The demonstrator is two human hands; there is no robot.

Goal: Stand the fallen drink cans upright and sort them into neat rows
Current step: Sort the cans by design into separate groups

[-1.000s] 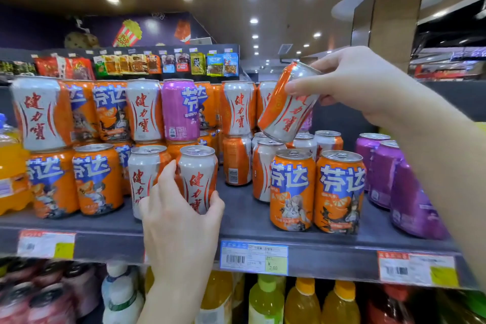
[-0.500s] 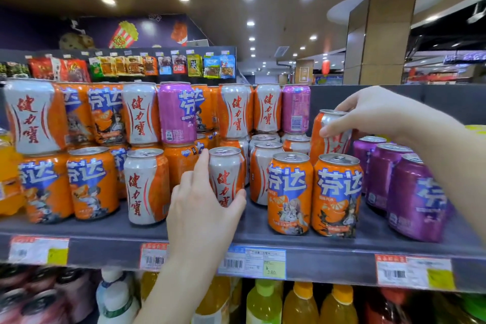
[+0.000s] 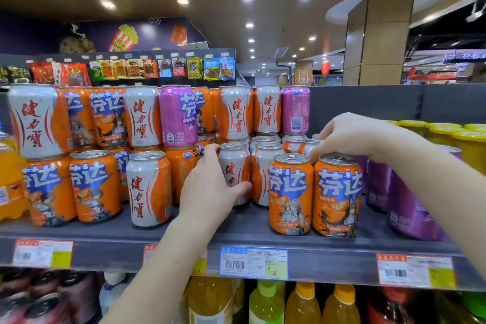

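on the shelf (image 3: pixel 110 231), the left hand (image 3: pixel 210 187) wraps around an upright white can (image 3: pixel 235 163); the right hand (image 3: pixel 349 137) curls down behind two orange cans (image 3: pixel 290 192), and i cannot tell whether it grips anything.

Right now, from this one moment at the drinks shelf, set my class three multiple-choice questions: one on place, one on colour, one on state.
1. Where is the right hand? A on a price tag; B over the two front orange cans; C on the bottles below.
2. What colour are the neighbouring cans to their right on the shelf? A green; B blue; C purple.
3. How does the silver-and-orange can in the left hand stand? A upright; B on its side; C upside down.
Answers: B, it reaches over their tops; C, their sides are purple; A, its pull-tab top faces up.
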